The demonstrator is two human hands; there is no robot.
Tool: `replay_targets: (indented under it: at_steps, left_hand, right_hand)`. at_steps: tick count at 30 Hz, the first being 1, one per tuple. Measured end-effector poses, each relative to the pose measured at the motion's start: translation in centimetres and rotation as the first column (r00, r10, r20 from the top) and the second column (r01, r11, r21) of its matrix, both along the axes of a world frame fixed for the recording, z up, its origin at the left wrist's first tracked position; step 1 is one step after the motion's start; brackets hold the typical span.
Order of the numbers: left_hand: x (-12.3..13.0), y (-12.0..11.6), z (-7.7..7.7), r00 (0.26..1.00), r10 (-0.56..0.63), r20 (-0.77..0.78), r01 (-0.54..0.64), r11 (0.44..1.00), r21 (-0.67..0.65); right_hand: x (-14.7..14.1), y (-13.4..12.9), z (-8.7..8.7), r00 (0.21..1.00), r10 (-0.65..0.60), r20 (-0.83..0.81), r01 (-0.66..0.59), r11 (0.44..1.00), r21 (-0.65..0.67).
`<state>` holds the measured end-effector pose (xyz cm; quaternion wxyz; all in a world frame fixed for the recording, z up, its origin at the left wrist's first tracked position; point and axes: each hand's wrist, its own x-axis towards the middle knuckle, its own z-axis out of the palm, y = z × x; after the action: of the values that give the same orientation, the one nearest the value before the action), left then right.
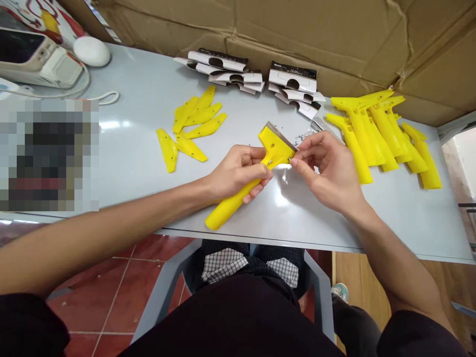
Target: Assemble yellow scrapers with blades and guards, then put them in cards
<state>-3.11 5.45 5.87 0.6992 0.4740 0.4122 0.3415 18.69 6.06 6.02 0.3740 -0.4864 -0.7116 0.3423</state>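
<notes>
My left hand (243,171) is wrapped around the handle of a yellow plastic scraper (226,206), which tilts up to the right over the table. A metal blade (281,135) lies along the far edge of its head, and one hole shows in the yellow face. My right hand (325,171) is at the right corner of the head, thumb and fingers pinched together. At the thumb tip is a small shiny screw (289,159), partly hidden. Small metal screws (303,136) lie loose behind the right hand, beside several metal blades (318,125).
Flat yellow plates (201,116) lie at the left middle. Several yellow scraper handles (375,131) are piled at the right. Blade boxes (226,69) and more boxes (295,87) stand against a cardboard wall (297,29). A white mouse-shaped object (91,51) and a device (40,59) sit back left.
</notes>
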Motion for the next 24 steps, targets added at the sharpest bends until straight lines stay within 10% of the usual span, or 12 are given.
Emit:
replay_targets:
  at_steps: [24]
  left_hand:
    - [0.21,0.03,0.26,0.999,0.036,0.021,-0.036,0.999,-0.002]
  right_hand:
    - [-0.38,0.17,-0.68,0.982,-0.065,0.180,0.004,0.947,0.321]
